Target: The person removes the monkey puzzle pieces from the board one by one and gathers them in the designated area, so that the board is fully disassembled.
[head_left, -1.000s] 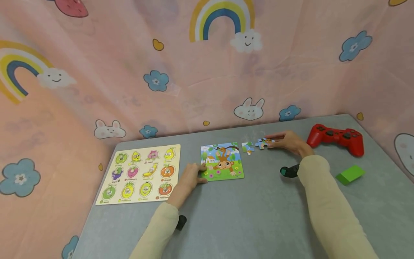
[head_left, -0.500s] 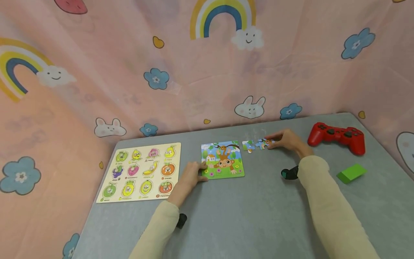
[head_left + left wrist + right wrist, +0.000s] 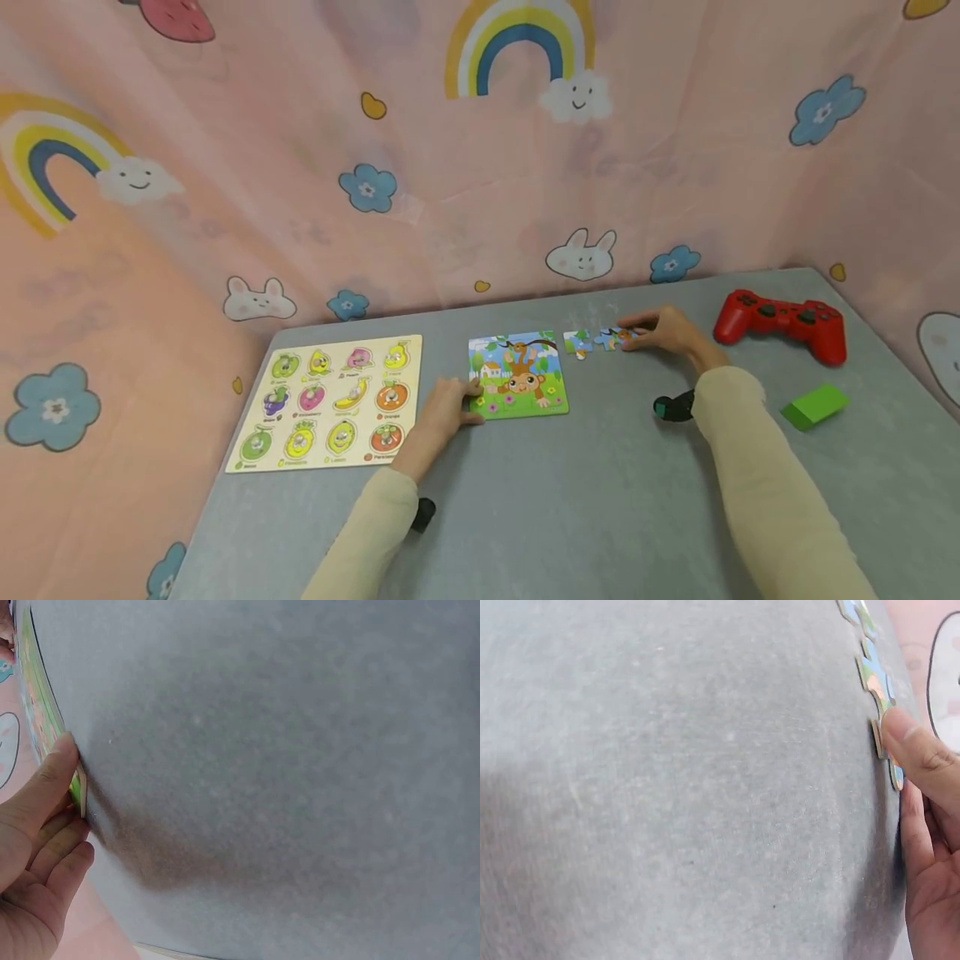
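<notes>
We see a pink cloth backdrop (image 3: pixel 472 229), softly creased, printed with rainbows (image 3: pixel 520 33), smiling clouds (image 3: pixel 577 97), blue flowers (image 3: pixel 367 188) and white rabbit heads (image 3: pixel 581 258). Below it we find a grey tabletop (image 3: pixel 540 508), its surface faintly mottled.

On 1 bench (image 3: pixel 540 517), 1 fruit board (image 3: pixel 327 398) with 12 printed fruits (image 3: pixel 341 437), 1 monkey puzzle (image 3: pixel 519 383), at least 2 loose jigsaw pieces (image 3: pixel 576 342), 1 red game controller (image 3: pixel 783 320) and 1 green block (image 3: pixel 815 407) are counted. 2 grips are seen, 1 left grip (image 3: pixel 446 406) and 1 right grip (image 3: pixel 667 329), with 2 cream sleeves (image 3: pixel 772 483) and 2 black wrist devices (image 3: pixel 423 515). On 1 pink backdrop (image 3: pixel 465 150), 2 rainbows (image 3: pixel 483 50), 2 smiling clouds (image 3: pixel 576 97), 6 blue flowers (image 3: pixel 367 188), 5 yellow hearts (image 3: pixel 372 106) and 2 whole rabbit faces (image 3: pixel 581 260) are displayed.
</notes>
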Action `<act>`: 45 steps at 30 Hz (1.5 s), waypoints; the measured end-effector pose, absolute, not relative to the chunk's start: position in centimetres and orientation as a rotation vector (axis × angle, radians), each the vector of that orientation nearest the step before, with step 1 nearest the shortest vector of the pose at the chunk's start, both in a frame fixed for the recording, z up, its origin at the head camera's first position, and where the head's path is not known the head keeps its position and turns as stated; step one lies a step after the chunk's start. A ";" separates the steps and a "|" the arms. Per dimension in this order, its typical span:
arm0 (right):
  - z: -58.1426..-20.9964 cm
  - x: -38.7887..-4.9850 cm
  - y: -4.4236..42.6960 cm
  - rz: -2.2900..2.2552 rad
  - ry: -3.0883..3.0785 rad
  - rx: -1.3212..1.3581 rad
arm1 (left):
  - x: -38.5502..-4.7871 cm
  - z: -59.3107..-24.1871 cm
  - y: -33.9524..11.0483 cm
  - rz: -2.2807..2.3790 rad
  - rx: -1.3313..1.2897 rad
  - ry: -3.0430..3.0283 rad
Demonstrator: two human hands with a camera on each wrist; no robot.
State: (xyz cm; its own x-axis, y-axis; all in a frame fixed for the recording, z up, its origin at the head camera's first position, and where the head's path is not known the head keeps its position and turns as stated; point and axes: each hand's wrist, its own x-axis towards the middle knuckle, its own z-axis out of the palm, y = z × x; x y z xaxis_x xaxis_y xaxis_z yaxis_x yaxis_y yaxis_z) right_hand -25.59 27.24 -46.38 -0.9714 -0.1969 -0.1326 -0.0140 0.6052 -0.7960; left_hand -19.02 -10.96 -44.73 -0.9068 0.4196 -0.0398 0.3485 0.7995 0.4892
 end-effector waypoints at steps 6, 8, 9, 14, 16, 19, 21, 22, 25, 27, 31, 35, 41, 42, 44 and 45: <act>-47.0 -25.3 28.0 -1.488 2.501 -0.171 | -18.9 -44.8 -11.0 0.730 0.623 2.846; -47.3 -25.3 28.3 -1.615 2.424 -0.164 | -18.9 -44.9 -11.0 0.727 0.624 2.847; -47.5 -25.3 28.5 -1.674 2.388 -0.158 | -18.9 -44.9 -11.0 0.728 0.624 2.849; -48.1 -25.3 29.1 -1.941 2.196 -0.151 | -19.0 -44.9 -11.0 0.728 0.627 2.851; -48.1 -25.2 29.2 -2.008 2.149 -0.140 | -19.0 -44.9 -11.0 0.738 0.618 2.845; -47.9 -25.0 29.2 -2.054 2.131 -0.128 | -19.0 -44.7 -10.9 0.744 0.602 2.839; -47.7 -24.8 29.2 -2.059 2.132 -0.122 | -19.1 -44.7 -10.9 0.753 0.598 2.835; -47.6 -24.8 29.2 -2.048 2.143 -0.123 | -19.1 -44.6 -10.9 0.749 0.597 2.835; -47.4 -24.6 29.0 -2.005 2.175 -0.131 | -19.0 -44.5 -10.9 0.740 0.598 2.835; -47.3 -24.6 28.7 -1.975 2.195 -0.146 | -19.0 -44.5 -10.9 0.731 0.593 2.836; -47.1 -24.6 27.9 -1.931 2.230 -0.184 | -19.0 -44.7 -10.8 0.708 0.579 2.836; -46.8 -24.6 26.9 -1.880 2.276 -0.204 | -18.9 -44.7 -10.9 0.697 0.580 2.840; -46.4 -24.5 25.4 -1.803 2.331 -0.269 | -18.9 -44.7 -10.9 0.685 0.585 2.842; -46.4 -24.5 25.1 -1.802 2.331 -0.278 | -18.9 -44.7 -10.9 0.683 0.583 2.839; -46.4 -24.5 24.5 -1.799 2.325 -0.290 | -18.9 -44.8 -10.9 0.673 0.583 2.839; -46.4 -24.5 24.3 -1.797 2.322 -0.296 | -18.9 -44.8 -10.9 0.673 0.583 2.837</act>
